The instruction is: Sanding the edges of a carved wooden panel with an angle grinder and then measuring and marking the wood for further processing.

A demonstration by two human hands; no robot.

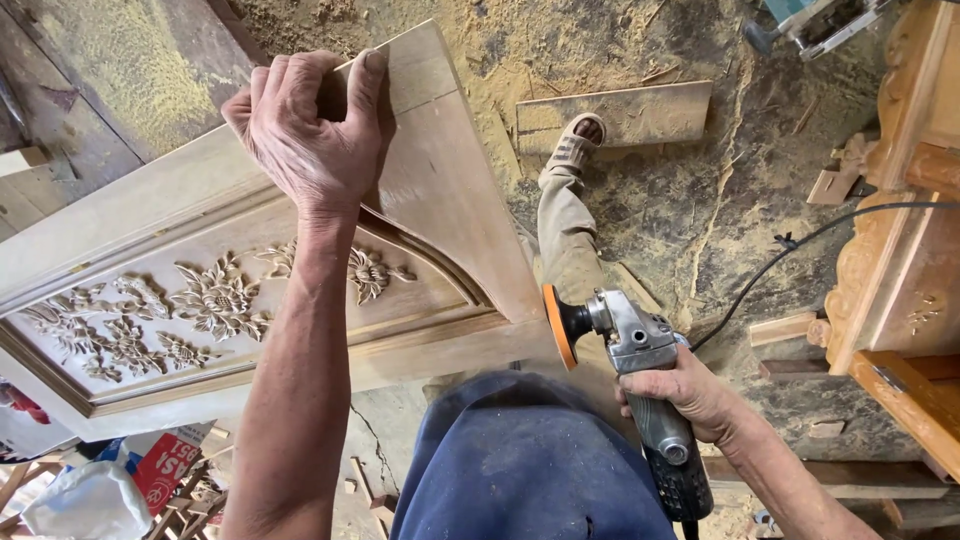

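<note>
The left grip (305, 125) is curling tight over the top corner of a carved wooden panel (230, 290), its fingertips folding over the far edge and out of sight, so the thumb is not showing at all. The panel is standing tilted on edge in front of the person, its flower relief facing the camera, while its lower left end is running out of the frame. The right grip (690, 390) is wrapping closed around the body of an angle grinder (640, 370), holding it just off the panel's right end; whether the orange disc (560, 325) is touching the wood is hard to tell. The grinder's tail is being cut off by the bottom edge, and its black cable (800, 245) is trailing away across the sawdust floor (700, 200). A sandalled foot (580, 140) is resting beyond, the leg partly hidden behind the panel.
</note>
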